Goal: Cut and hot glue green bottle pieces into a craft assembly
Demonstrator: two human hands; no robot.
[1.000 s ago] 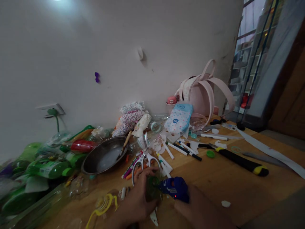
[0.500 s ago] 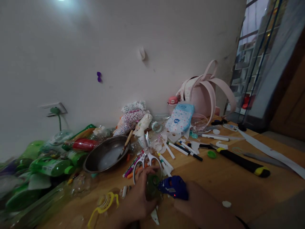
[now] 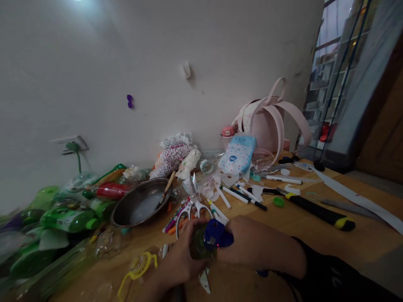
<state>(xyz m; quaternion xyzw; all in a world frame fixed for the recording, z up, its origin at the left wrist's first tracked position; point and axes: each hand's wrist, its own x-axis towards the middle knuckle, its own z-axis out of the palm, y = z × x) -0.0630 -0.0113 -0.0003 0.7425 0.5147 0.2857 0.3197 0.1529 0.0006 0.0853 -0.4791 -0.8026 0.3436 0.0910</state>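
Note:
My left hand [image 3: 185, 251] is wrapped round a greenish see-through plastic bottle piece [image 3: 197, 246] low in the middle of the view. In my right hand [image 3: 244, 243] is a blue glue gun [image 3: 214, 235] with a small red light lit. Its body is tipped over the bottle piece, and the nozzle is hidden from me. Just beyond my left hand lie white-handled scissors [image 3: 193, 201], their blades apart and pointing away. A white scrap [image 3: 204, 281] rests on the table below the bottle piece.
Left stands a metal bowl [image 3: 118, 214] with a brush [image 3: 166, 188], beside piled green bottles [image 3: 69, 218]. Several markers [image 3: 242, 195] and a black-yellow cutter [image 3: 321, 212] lie right. A yellow plastic ring piece [image 3: 138, 268] sits near my left forearm. A pink bag [image 3: 267, 126] stands behind.
My right hand has swung up and turned, bringing the glue gun from the bottle piece's right side to over it. My left hand still holds the piece in nearly the same place.

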